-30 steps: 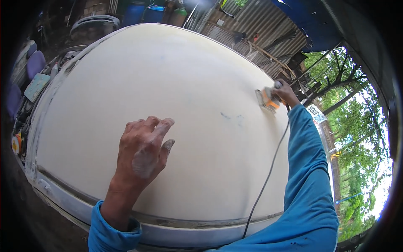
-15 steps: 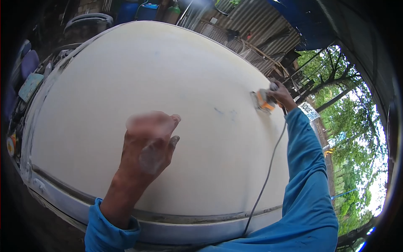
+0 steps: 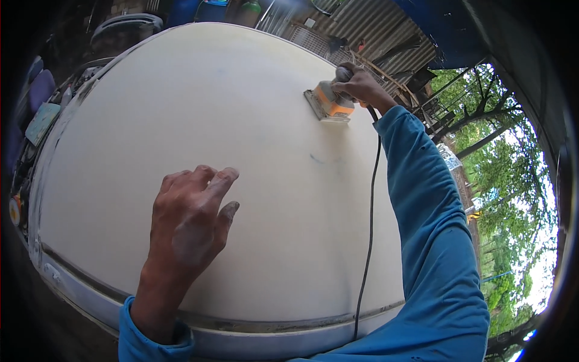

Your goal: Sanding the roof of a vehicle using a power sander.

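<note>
Holds the left hand (image 3: 188,223) palm down over the near left part of the pale panel (image 3: 271,253), with grip released, fingers loosely bent and carrying nothing; touching the panel or just above it, cannot tell. Has a dark cord (image 3: 369,235) running from the near edge up beside the blue sleeve (image 3: 431,193). Reaches beyond a faint blue-grey smudge (image 3: 316,158) with the right hand (image 3: 360,87), grip clasped around the top of the orange-and-grey sander (image 3: 333,104). Rests the sander base-down, apparently, on the far right part of the panel, down and left of the right hand, well apart from the left; cannot make out its long axis, foreshortened here. Faces corrugated metal sheets (image 3: 365,27) past the far edge
</note>
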Demonstrator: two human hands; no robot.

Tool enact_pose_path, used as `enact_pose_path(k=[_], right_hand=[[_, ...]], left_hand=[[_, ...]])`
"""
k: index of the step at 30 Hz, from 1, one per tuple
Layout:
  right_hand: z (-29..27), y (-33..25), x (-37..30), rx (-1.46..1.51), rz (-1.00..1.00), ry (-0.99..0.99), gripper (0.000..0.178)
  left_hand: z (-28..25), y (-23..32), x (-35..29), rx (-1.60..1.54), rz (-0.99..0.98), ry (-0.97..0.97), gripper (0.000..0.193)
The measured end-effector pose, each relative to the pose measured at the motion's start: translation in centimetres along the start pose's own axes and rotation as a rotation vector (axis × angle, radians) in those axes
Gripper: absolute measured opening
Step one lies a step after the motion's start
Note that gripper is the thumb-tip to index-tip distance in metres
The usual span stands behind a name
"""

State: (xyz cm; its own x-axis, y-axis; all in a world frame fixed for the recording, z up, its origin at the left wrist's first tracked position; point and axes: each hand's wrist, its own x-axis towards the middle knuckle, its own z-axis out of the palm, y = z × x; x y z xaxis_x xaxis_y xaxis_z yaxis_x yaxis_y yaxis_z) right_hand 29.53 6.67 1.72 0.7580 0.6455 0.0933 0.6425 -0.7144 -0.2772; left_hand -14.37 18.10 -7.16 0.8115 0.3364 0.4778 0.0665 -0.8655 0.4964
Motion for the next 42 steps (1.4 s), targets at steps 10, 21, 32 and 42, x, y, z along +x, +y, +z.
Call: enact_pose_path(k=[10,21,32,42], right_hand=[[-2.2,5.3,-3.8,0.046,0.122,0.001,0.066],[-0.7,4.8,-5.3,-0.151,-0.069,-0.047,0.048],[6.1,-9.3,1.2,0.167,-0.067,0.148,0.058],[4.4,-1.6,0.3,0.145,0.260,0.291,0.059]], left_hand=[[0.2,0.0,0.7,-0.018,0.042,-0.005,0.042],[0.5,1.5,0.7,0.030,-0.098,-0.064,0.041],[0.9,-1.5,0.9,-0.061,0.026,-0.101,0.043],[-0.2,-4.0,0.6,0.082,-0.037,-0.011,0.032]])
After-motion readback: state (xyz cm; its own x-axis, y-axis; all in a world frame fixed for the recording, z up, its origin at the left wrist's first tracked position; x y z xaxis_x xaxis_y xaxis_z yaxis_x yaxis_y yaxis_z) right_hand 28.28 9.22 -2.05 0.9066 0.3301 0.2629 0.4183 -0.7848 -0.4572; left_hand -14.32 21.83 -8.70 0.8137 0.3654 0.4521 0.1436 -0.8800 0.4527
